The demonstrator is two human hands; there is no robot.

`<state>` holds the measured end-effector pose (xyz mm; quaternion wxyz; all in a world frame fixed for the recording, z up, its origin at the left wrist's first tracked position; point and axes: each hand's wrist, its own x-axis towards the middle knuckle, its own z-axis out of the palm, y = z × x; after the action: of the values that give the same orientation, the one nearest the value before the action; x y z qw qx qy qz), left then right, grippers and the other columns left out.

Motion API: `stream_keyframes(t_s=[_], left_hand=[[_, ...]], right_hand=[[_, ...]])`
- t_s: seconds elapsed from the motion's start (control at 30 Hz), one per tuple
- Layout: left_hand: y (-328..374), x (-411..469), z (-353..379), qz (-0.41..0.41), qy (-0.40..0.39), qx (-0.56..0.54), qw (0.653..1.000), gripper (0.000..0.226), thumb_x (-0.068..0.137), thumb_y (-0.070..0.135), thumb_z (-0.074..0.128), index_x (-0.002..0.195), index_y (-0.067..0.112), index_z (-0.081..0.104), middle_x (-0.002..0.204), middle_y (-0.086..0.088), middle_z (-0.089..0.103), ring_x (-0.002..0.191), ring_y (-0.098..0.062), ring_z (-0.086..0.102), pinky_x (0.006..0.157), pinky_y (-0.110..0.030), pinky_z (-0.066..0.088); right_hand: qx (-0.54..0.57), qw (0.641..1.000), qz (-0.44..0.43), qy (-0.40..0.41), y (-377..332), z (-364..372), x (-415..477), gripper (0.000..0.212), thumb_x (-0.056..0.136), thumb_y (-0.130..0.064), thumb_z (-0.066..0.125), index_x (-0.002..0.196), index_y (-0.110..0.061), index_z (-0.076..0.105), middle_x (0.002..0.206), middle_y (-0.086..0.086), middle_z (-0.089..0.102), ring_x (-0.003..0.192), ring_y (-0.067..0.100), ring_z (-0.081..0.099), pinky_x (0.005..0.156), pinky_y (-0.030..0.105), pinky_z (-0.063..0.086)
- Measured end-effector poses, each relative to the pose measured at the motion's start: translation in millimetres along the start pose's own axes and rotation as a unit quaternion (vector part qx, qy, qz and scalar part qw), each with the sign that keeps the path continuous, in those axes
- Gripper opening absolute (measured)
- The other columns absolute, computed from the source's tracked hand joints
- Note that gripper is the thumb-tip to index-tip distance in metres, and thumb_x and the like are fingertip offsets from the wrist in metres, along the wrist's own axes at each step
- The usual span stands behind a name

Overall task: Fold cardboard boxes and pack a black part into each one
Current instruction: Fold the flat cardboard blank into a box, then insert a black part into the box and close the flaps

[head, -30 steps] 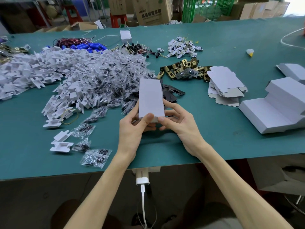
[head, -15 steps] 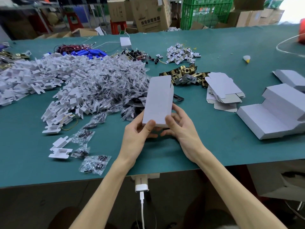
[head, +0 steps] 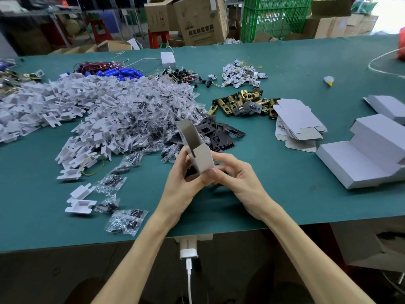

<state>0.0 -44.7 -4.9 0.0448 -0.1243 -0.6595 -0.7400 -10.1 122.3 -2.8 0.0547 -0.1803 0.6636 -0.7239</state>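
Observation:
A small white cardboard box (head: 200, 153) stands tilted above the green table (head: 285, 178), its top flap (head: 186, 132) raised and open so the grey inside shows. My left hand (head: 182, 183) grips its left side and lower end. My right hand (head: 236, 178) holds its right side with the fingers wrapped under it. Just behind the box lies a heap of flat black parts (head: 219, 134). A stack of flat unfolded boxes (head: 298, 121) rests to the right.
A big pile of white plastic pieces (head: 54, 106) and clear bags of screws (head: 142, 119) fills the left. Brass latches (head: 243, 104) lie behind the black parts. Stacked finished white boxes (head: 368, 150) sit at the right. A charger (head: 188, 249) hangs below the table's front edge.
The box has gone from lying closed and flat-faced in my hands to standing tilted with its far flap lifted open. Both hands have shifted their grip around its lower end.

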Motion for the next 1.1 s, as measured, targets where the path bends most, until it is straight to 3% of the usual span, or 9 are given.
stream_keyframes(t_s=[0.17, 0.3, 0.43, 0.53, 0.67, 0.77, 0.9, 1.03, 1.1], left_hand=[[1.1, -0.4, -0.7, -0.002, 0.007, 0.010, 1.000, 0.074, 0.085, 0.059, 0.076, 0.138, 0.011, 0.058, 0.121, 0.007, 0.072, 0.118, -0.013, 0.066, 0.093, -0.022, 0.053], [2.6, -1.8, -0.1, -0.028, 0.022, 0.021, 0.999, 0.055, 0.087, 0.067, 0.066, 0.124, 0.027, 0.071, 0.122, 0.002, 0.075, 0.117, -0.016, 0.069, 0.095, -0.024, 0.053], [2.2, -2.5, 2.2, -0.056, 0.024, 0.025, 0.998, 0.050, 0.094, 0.062, 0.052, 0.115, 0.022, 0.075, 0.111, -0.002, 0.079, 0.104, -0.014, 0.073, 0.088, -0.021, 0.055], [-1.0, -2.2, 0.4, -0.060, 0.010, 0.042, 0.997, 0.051, 0.103, 0.055, 0.040, 0.103, 0.024, 0.080, 0.106, -0.008, 0.079, 0.099, -0.021, 0.074, 0.090, -0.033, 0.059], [-1.3, -2.4, 0.3, -0.047, 0.020, 0.037, 0.998, 0.055, 0.098, 0.061, 0.044, 0.107, 0.020, 0.078, 0.111, -0.010, 0.078, 0.107, -0.035, 0.072, 0.097, -0.049, 0.056], [2.7, -0.5, -1.1, -0.029, 0.014, 0.039, 0.999, 0.054, 0.095, 0.064, 0.051, 0.110, 0.017, 0.075, 0.109, -0.004, 0.078, 0.098, -0.021, 0.072, 0.087, -0.036, 0.058], [9.0, 2.3, -9.0, -0.032, -0.031, 0.070, 0.997, 0.065, 0.080, 0.079, 0.065, 0.112, 0.023, 0.073, 0.103, 0.004, 0.077, 0.094, -0.010, 0.068, 0.083, -0.023, 0.055], [9.6, 16.1, -25.0, -0.045, -0.060, 0.083, 0.994, 0.034, 0.094, 0.035, 0.071, 0.121, 0.013, 0.071, 0.113, 0.003, 0.078, 0.103, -0.011, 0.071, 0.089, -0.024, 0.056], [6.9, 24.3, -32.7, -0.054, -0.035, 0.056, 0.996, 0.038, 0.089, 0.025, 0.069, 0.124, 0.009, 0.069, 0.120, -0.003, 0.077, 0.111, -0.016, 0.070, 0.099, -0.033, 0.056]], right_hand=[[0.001, 1.000, 0.003, 0.013, 1.4, -0.8, 0.1, 0.042, 0.095, -0.025, 0.065, 0.137, -0.019, 0.065, 0.133, 0.023, 0.056, 0.099, 0.033, 0.065, 0.089, 0.043, 0.055], [-0.003, 0.999, 0.001, 0.039, 0.1, 0.5, -0.1, 0.042, 0.098, -0.031, 0.057, 0.137, -0.017, 0.065, 0.127, 0.024, 0.058, 0.090, 0.017, 0.066, 0.079, 0.034, 0.055], [0.001, 0.997, 0.013, 0.073, 0.0, 1.7, 1.2, 0.056, 0.088, -0.032, 0.070, 0.142, -0.020, 0.056, 0.113, 0.011, 0.061, 0.076, 0.020, 0.064, 0.072, 0.032, 0.055], [0.015, 0.996, 0.018, 0.083, 2.6, 2.1, 1.1, 0.049, 0.086, -0.020, 0.075, 0.132, -0.011, 0.059, 0.113, 0.017, 0.066, 0.072, 0.020, 0.062, 0.065, 0.030, 0.055], [0.002, 0.996, 0.014, 0.087, 6.4, 0.2, 1.1, 0.034, 0.091, -0.014, 0.075, 0.123, -0.007, 0.065, 0.107, 0.019, 0.067, 0.061, 0.011, 0.055, 0.061, 0.029, 0.051], [0.021, 0.995, 0.009, 0.095, 7.9, -2.2, 2.9, 0.031, 0.091, -0.022, 0.075, 0.118, -0.008, 0.067, 0.096, 0.008, 0.067, 0.061, 0.015, 0.053, 0.059, 0.029, 0.049], [0.034, 0.994, -0.001, 0.102, 9.5, -3.1, 4.0, 0.032, 0.087, -0.026, 0.078, 0.115, -0.011, 0.071, 0.096, 0.009, 0.066, 0.063, 0.016, 0.055, 0.057, 0.027, 0.050], [0.043, 0.992, 0.010, 0.121, 9.8, -4.2, 5.0, 0.026, 0.095, -0.023, 0.072, 0.116, -0.009, 0.073, 0.089, -0.002, 0.071, 0.065, 0.014, 0.056, 0.059, 0.026, 0.050], [0.056, 0.988, 0.029, 0.139, 9.4, -4.4, 5.9, 0.026, 0.100, -0.021, 0.066, 0.121, -0.009, 0.071, 0.083, -0.004, 0.071, 0.066, 0.013, 0.060, 0.061, 0.025, 0.052]])
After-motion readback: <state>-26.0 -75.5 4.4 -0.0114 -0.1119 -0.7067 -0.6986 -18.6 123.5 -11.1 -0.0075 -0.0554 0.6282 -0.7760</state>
